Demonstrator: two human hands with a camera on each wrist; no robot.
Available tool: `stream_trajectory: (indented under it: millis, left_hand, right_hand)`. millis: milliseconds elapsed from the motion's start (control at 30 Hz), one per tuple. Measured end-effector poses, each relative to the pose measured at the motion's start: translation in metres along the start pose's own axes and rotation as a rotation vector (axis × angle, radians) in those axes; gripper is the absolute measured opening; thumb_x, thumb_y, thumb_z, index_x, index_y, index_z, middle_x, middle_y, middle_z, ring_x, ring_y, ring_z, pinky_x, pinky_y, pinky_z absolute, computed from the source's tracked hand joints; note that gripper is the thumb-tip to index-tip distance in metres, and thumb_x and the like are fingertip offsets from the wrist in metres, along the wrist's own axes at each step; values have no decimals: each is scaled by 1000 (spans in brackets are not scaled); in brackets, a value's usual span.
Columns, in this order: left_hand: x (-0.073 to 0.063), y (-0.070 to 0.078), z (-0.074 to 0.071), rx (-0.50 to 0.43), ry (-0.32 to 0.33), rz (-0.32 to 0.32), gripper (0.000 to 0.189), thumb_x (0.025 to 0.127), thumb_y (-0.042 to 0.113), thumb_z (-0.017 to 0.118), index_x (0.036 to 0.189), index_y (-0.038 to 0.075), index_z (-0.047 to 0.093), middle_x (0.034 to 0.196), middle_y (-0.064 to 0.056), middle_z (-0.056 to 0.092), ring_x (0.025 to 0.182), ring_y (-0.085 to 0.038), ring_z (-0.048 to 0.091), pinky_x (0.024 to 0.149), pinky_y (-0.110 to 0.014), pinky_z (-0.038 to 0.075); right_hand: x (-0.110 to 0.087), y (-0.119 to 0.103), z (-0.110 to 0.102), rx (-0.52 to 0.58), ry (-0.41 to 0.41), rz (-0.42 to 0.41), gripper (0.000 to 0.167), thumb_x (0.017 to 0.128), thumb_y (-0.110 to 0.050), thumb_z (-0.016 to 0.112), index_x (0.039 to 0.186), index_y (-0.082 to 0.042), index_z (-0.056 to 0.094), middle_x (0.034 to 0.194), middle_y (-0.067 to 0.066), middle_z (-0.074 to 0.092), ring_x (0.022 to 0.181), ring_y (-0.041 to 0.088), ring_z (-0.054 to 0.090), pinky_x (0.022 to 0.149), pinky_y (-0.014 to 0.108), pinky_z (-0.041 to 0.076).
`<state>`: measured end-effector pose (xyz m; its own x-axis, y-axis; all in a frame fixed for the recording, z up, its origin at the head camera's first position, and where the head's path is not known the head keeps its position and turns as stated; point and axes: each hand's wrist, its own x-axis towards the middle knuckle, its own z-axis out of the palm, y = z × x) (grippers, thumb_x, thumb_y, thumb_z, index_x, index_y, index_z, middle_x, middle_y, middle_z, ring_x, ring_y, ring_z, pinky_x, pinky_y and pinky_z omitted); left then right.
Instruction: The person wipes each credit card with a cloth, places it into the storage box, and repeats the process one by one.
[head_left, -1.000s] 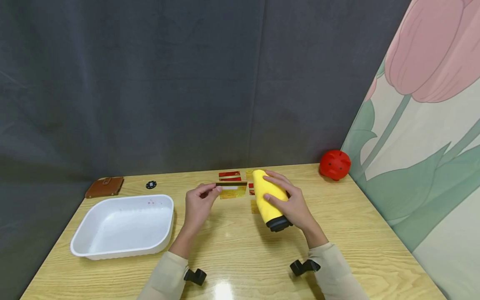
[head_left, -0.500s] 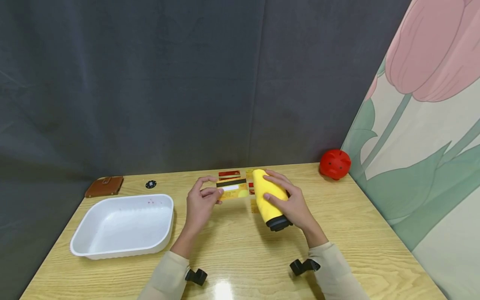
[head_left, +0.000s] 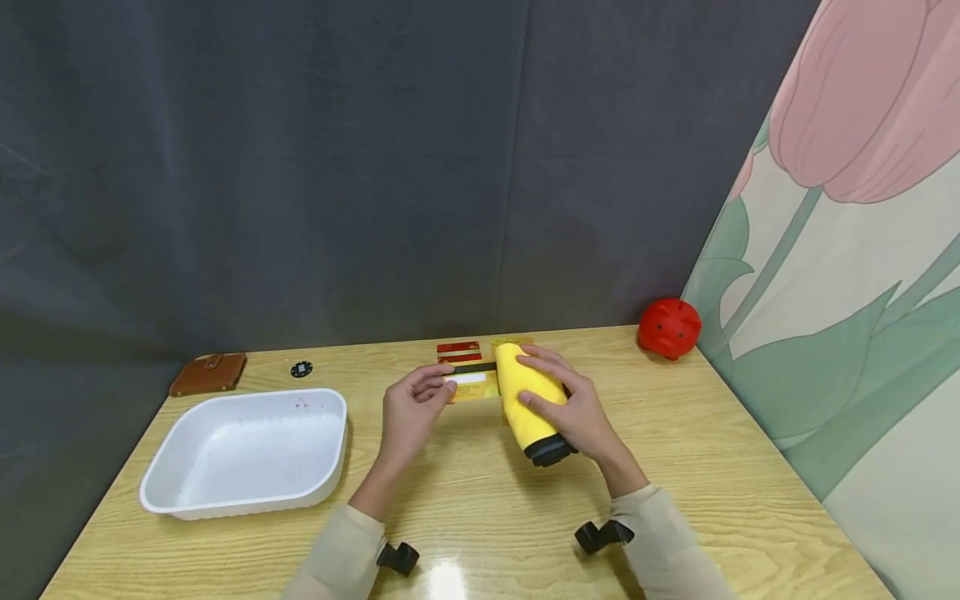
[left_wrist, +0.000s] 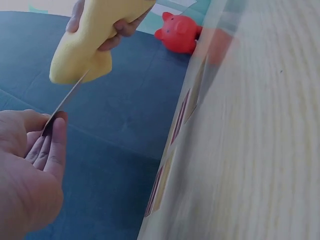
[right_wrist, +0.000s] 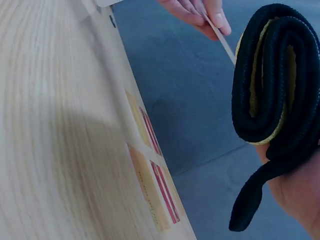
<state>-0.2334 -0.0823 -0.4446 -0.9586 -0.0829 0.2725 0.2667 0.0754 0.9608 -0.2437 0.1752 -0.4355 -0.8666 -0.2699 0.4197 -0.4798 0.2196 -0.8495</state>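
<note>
My left hand (head_left: 411, 417) pinches a yellow bank card (head_left: 471, 385) by its left end, the side with the black stripe and white strip facing me. In my right hand (head_left: 581, 410) is a folded yellow cloth (head_left: 525, 398) with black edging, gripped from its right side. The card's right end meets the cloth's left side in the head view. Seen from the left wrist, the thin card (left_wrist: 67, 97) reaches up to the folded cloth (left_wrist: 82, 50), both held above the table. The right wrist view shows the cloth's black rolled edge (right_wrist: 262, 80).
Behind the hands lie several cards, including a red card (head_left: 458, 347) and a yellow card (head_left: 512, 341). A white basin (head_left: 339, 450) stands at left, with a brown leather wallet (head_left: 210, 374) and black poker chip (head_left: 302, 369) behind it. A red piggy bank (head_left: 670, 329) stands back right.
The card, tilted nearly flat at first, has turned its striped face toward me and moved right to meet the cloth. My right hand has shifted slightly left with the cloth.
</note>
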Motion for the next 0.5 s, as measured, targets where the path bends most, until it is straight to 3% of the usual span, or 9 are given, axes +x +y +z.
stream_trajectory:
  millis: [233, 500]
  left_hand:
    - [-5, -2, 10, -55, -5, 24, 17, 95, 8, 74, 112, 4, 73, 100, -17, 76, 87, -9, 75, 79, -21, 62]
    - [-9, -3, 17, -51, 19, 39, 16, 95, 8, 74, 111, 7, 72, 98, -15, 77, 84, -13, 76, 77, -24, 63]
  right_hand:
    - [-2, -1, 11, 0, -12, -1, 50, 92, -11, 78, 140, -21, 66, 158, 0, 50, 135, 22, 49, 85, 23, 53]
    - [-3, -5, 20, -42, -32, -43, 50, 92, -10, 78, 140, -19, 66, 158, 2, 49, 123, 22, 54, 83, 26, 53]
